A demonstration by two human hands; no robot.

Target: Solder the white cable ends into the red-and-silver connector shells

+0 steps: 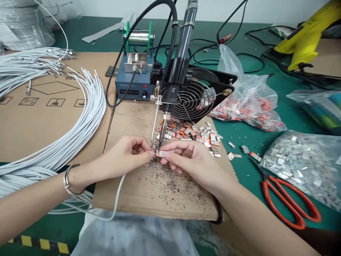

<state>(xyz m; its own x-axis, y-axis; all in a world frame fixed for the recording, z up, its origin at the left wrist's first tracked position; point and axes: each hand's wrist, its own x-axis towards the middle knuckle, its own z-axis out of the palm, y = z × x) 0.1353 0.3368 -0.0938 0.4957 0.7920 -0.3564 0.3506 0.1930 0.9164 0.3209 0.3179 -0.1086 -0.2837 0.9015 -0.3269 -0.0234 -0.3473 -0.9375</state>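
Note:
Pinched between the thumb and fingertips of my left hand [130,156] is a white cable [118,193], whose tail hangs below the wrist. My right hand [193,160] grips a small metal USB connector [161,154] with an orange part. The cable's end and the connector meet between my fingertips, just under the tip of a mounted soldering iron [173,89]. Whether the tip touches them I cannot tell. A thin metal solder feed tube [155,124] comes down beside the tip. Under my hands lies cardboard [128,195] strewn with dark debris.
Loose USB connectors [213,137] lie behind my right hand, near a black fan [190,101]. A blue solder feeder [134,83] stands at the back. Bundled white cables [93,106] lie left. Orange-handled scissors [287,202] and a bag of metal parts [301,163] are at right.

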